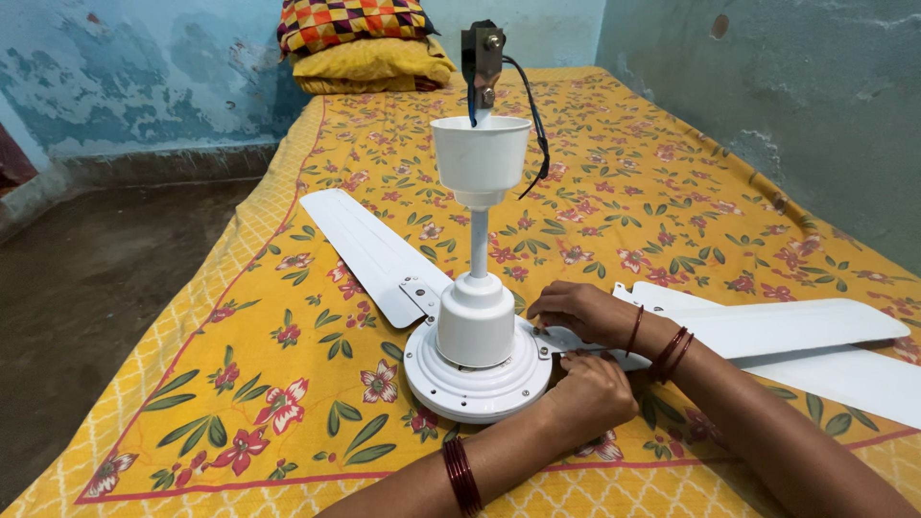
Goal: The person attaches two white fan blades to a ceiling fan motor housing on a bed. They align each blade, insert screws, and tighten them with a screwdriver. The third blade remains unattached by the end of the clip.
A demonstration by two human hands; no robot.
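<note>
Dark red bangles (461, 477) ring the forearm at the bottom centre of the frame, nearest the lens. That forearm leads up to the left hand (587, 393), just right of centre, whose fingers curl down against the edge of the white ceiling fan motor (477, 369) where a metal blade bracket (556, 339) meets it; whether they pinch something small there cannot be told. Just above it the right hand (576, 309), with its own bangles (672, 352) at the wrist, rests fingertips on the same bracket, fingers bent and pressing rather than wrapped around anything. Both hands lie close together, almost touching.

From that bracket a white blade (796, 326) runs out to the right edge of the frame, with a second loose blade (844, 379) lying partly under it. The motor sits flat on a yellow flowered bedsheet (269, 384) at lower centre, its white downrod (479, 242) standing upright and carrying an upturned white canopy cup (481, 158). Above the cup a metal hanger clamp (483, 56) shows, with a black wire (537, 134) looping down the right side. Another blade (369, 251) is fixed on the motor's left, pointing toward the upper left.

Farther back, at the top centre-left, a yellow pillow (374, 65) lies under a checked cushion (350, 21) against the peeling blue wall (144, 77).
</note>
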